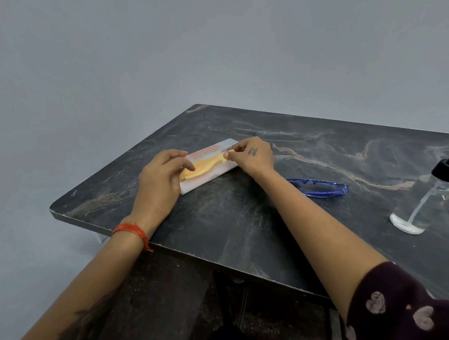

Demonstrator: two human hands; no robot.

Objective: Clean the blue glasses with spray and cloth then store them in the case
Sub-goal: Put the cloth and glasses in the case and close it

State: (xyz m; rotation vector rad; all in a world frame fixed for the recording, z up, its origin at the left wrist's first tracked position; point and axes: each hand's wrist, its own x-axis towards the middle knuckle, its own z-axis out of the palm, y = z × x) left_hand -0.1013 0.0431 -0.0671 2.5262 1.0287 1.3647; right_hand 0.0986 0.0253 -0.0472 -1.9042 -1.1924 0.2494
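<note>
A white glasses case (pixel 213 173) with red print lies on the dark marble table (pixel 241 222), left of centre. A yellow cloth (pixel 205 166) lies on top of it. My left hand (pixel 160 179) rests on the case's near end, fingers touching the cloth. My right hand (pixel 253 154) pinches the cloth's far end between thumb and fingers. The blue glasses (pixel 321 188) lie folded on the table to the right, just beyond my right forearm. A clear spray bottle (pixel 424 203) with a black nozzle stands at the far right.
The table's left edge and near edge run close to my arms; grey floor lies beyond them. A dark floor area shows under the table between my forearms.
</note>
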